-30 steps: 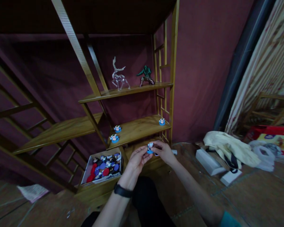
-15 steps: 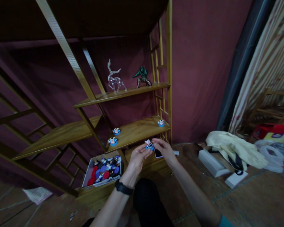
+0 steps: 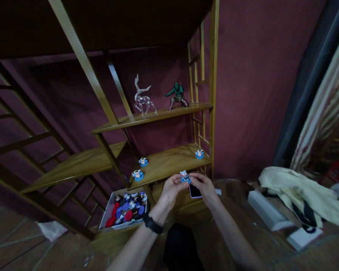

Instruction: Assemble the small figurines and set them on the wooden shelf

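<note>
- Maroon wall (image 3: pixel 248 82), wooden shelf (image 3: pixel 169 162).
- Left hand (image 3: pixel 171 188), right hand (image 3: pixel 205 188) both pinching toy (image 3: pixel 185 177) at shelf's front edge.
- Right hand partly blocks phone (image 3: pixel 195 191).
- Box (image 3: pixel 108 208) left; deer (image 3: pixel 143 101), statue (image 3: pixel 177 96) above.
- Floor paper (image 3: pixel 52 230) unreadable from here.

A small white-and-dark figurine (image 3: pixel 184 174) stands upright on its blue base (image 3: pixel 185 181), held between the fingers (image 3: pixel 196 182).

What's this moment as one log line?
left hand: holds blue-based figurine; right hand: at its edge; shelf beyond: three figurines; box: more figurines
</note>
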{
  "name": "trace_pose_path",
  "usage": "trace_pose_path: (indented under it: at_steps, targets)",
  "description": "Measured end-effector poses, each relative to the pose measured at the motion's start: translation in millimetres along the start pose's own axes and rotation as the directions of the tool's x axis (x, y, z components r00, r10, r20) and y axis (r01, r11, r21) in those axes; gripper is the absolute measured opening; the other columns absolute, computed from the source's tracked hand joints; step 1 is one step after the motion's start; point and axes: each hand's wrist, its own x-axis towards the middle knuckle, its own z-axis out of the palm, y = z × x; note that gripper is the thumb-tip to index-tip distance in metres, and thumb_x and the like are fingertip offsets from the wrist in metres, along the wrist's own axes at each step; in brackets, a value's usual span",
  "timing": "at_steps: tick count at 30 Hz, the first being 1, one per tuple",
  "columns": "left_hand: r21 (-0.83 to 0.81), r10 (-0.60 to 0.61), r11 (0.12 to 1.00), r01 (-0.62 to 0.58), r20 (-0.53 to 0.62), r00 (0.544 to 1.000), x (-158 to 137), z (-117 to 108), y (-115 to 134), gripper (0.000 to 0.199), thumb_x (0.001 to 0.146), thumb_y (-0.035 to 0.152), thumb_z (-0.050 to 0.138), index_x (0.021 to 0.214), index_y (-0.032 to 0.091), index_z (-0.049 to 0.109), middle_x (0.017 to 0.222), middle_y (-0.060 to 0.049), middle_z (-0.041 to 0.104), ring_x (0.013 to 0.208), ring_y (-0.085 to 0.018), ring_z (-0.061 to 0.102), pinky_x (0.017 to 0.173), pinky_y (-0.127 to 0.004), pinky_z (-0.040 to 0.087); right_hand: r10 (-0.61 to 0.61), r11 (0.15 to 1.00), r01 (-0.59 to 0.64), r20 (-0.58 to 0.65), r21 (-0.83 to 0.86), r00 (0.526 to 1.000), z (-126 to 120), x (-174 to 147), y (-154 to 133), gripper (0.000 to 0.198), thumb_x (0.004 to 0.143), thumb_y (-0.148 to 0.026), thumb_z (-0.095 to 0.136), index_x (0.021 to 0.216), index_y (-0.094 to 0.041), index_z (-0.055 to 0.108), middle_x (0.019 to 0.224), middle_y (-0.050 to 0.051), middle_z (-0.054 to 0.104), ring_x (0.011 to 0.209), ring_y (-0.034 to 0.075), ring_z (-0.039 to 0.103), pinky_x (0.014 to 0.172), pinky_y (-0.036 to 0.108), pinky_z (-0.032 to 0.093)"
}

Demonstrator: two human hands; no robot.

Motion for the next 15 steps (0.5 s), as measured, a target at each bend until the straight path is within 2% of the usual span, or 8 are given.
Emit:
trace_pose_path:
  at_steps: [5,9,12,14,15]
  targets:
    - [0.072,0.099,0.993,-0.093,-0.081,0.992,36,-14,8,0.041,0.051,0.016,0.082,0.088,0.013,0.064,0.088,-0.006,0.069,0.076,-0.014,0.064,0.075,-0.026,0.05,0.043,0.992,-0.037,-0.051,0.12,0.998,-9,-5,8,0.035,0.065,-0.043,0.072,0.09,-0.019,0.068,0.097,0.007,0.067,0.085,0.018,0.062,0.083,0.035,0.05]
    - [0.077,0.136,0.989,-0.127,-0.133,0.982,91,-17,19,0.044,0.046,0.013,0.083,0.083,0.014,0.061,0.082,-0.005,0.068,0.069,-0.013,0.064,0.073,-0.027,0.05,0.145,0.986,-0.135,-0.102,0.1,0.984,-28,-30,40,0.035,0.065,-0.045,0.071,0.087,-0.019,0.068,0.093,0.009,0.067,0.082,0.02,0.063,0.079,0.036,0.052]
    - [0.101,0.159,0.984,-0.146,-0.129,0.979,137,-8,22,0.044,0.045,0.013,0.084,0.081,0.013,0.059,0.079,-0.005,0.068,0.068,-0.012,0.063,0.071,-0.027,0.049,0.279,0.96,-0.279,-0.117,0.017,0.953,-46,-60,76,0.035,0.06,-0.046,0.073,0.082,-0.019,0.068,0.084,0.008,0.067,0.074,0.022,0.064,0.071,0.039,0.053]
    - [0.147,0.205,0.971,-0.187,-0.12,0.971,166,1,20,0.043,0.044,0.014,0.084,0.079,0.013,0.059,0.078,-0.005,0.067,0.068,-0.012,0.061,0.072,-0.027,0.048,0.289,0.934,-0.317,-0.169,-0.167,0.942,-57,-84,94,0.027,0.067,-0.044,0.069,0.085,-0.023,0.067,0.085,0.006,0.067,0.079,0.023,0.064,0.067,0.038,0.054]
    - [0.171,0.23,0.963,-0.21,-0.11,0.967,180,5,18,0.042,0.044,0.015,0.084,0.078,0.012,0.06,0.077,-0.005,0.067,0.068,-0.012,0.061,0.073,-0.027,0.048,0.28,0.926,-0.316,-0.185,-0.209,0.942,-63,-96,99,0.025,0.072,-0.04,0.067,0.092,-0.025,0.066,0.093,0.005,0.066,0.085,0.023,0.062,0.069,0.037,0.054]
